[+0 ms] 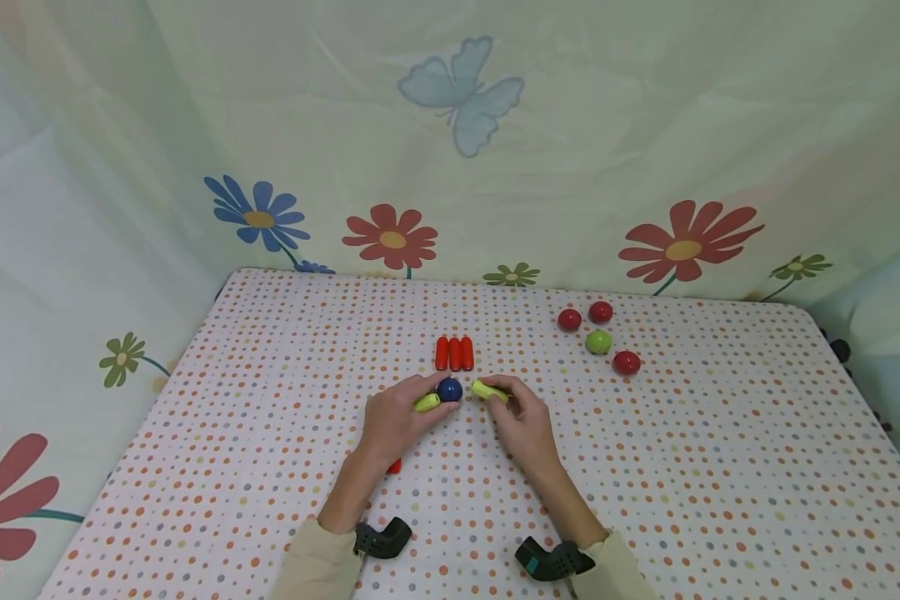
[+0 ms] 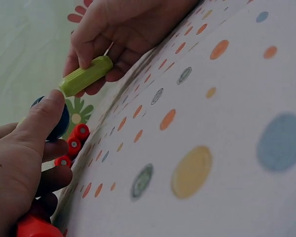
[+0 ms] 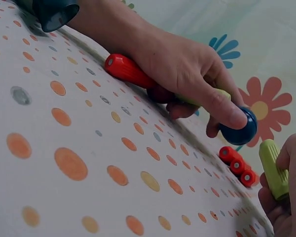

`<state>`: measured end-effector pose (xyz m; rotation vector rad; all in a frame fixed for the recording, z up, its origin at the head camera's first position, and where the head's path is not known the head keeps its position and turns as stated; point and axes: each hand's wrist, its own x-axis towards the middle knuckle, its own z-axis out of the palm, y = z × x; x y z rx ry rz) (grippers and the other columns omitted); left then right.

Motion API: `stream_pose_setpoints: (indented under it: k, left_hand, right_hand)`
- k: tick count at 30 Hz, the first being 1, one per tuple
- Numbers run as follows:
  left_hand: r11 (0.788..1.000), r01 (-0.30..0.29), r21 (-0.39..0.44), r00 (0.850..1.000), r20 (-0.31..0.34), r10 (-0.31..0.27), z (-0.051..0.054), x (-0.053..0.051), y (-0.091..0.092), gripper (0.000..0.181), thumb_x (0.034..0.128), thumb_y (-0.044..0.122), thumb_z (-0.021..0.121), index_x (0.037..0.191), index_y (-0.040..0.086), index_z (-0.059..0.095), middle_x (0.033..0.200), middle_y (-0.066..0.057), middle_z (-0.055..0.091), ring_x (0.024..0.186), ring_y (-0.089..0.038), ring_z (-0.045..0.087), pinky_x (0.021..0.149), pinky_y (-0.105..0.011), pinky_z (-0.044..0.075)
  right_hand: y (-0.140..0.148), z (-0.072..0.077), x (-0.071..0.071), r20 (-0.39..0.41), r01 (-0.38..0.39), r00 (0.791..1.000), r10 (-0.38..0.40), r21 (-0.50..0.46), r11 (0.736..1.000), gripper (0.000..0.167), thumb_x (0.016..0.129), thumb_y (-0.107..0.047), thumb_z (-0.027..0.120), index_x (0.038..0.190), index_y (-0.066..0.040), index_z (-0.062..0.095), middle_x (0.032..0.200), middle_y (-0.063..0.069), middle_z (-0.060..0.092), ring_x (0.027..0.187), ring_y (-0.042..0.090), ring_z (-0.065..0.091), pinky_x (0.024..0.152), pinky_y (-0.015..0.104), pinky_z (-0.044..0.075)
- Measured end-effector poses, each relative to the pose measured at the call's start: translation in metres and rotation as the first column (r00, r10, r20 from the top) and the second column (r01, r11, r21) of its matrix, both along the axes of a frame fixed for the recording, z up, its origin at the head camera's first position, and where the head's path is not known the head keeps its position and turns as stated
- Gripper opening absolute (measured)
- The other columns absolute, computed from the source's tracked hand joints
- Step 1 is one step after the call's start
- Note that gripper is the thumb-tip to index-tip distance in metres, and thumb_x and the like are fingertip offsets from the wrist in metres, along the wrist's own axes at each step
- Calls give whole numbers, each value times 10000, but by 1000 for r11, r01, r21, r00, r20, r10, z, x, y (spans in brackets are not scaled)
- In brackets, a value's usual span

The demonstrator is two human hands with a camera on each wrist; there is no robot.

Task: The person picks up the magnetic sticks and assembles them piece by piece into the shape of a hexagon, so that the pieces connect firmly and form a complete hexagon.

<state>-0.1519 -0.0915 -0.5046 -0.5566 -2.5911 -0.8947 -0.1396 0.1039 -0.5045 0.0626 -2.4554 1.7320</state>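
Just beyond the gap between the hands, three glossy red cylinders [image 1: 454, 354] lie side by side. A fourth red cylinder [image 3: 124, 68] lies under the left wrist, which partly covers it in the head view. Farther out, beyond and to the right of the right hand [image 1: 522, 418], three shiny red balls [image 1: 626, 362] surround one light-green ball [image 1: 598, 342]. The left hand [image 1: 399, 417] pinches a glossy dark blue ball [image 1: 450, 390] at its fingertips; a yellow-green rod [image 1: 427, 403] sits within its grasp, and whether it joins the ball cannot be told. The right hand pinches a ribbed yellow-green cylinder [image 1: 489, 390], its free end near the ball. Beneath both hands spreads a white cloth with coloured dots [image 1: 682, 483]; beyond hangs a pale green flower-and-butterfly curtain [image 1: 555, 208].
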Motion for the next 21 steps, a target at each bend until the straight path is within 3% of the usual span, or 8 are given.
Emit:
stream_pose_setpoints:
  k: [3,10,14,17,21]
  left_hand:
    - [1000,15,-4,1000,5,-15,1,0,0,467,832,412,736,1245,206,663,957,19,736,642,-58,546,525,-127,352]
    - [999,24,-27,1000,2,-24,3,0,-1,475,838,411,719,1262,212,638,1091,7,739,622,-39,503,510,-124,311]
    - [999,32,-38,999,26,-31,4,0,-1,477,853,398,707,1277,199,617,830,18,719,529,-32,393,470,-143,251]
    - [998,39,-55,998,51,-37,5,0,-2,477,876,402,681,1287,180,584,611,49,548,479,-25,311,449,-157,213]
    - [996,46,-81,997,72,-40,5,0,-2,473,899,420,647,1295,181,548,580,71,488,462,-16,300,436,-161,210]
  right_hand:
    - [-1,0,0,0,1,1000,-1,7,1000,247,910,-55,601,1131,-151,655,1173,8,672,1073,118,611,888,148,475]
    - [-2,0,0,-25,5,1000,-5,25,1000,238,915,-54,592,1128,-139,655,1168,12,680,1084,116,613,891,150,476]
    - [-2,1,0,-28,4,1000,-3,31,1000,229,917,-58,590,1125,-130,654,1164,15,684,1068,117,610,865,154,479]
    - [-2,1,0,-15,6,1000,-6,41,999,229,918,-62,589,1127,-130,653,1169,18,681,1067,123,609,863,152,477]
    - [-2,0,0,-8,11,1000,-10,54,998,220,919,-74,591,1122,-131,656,1163,15,682,1070,129,613,864,160,481]
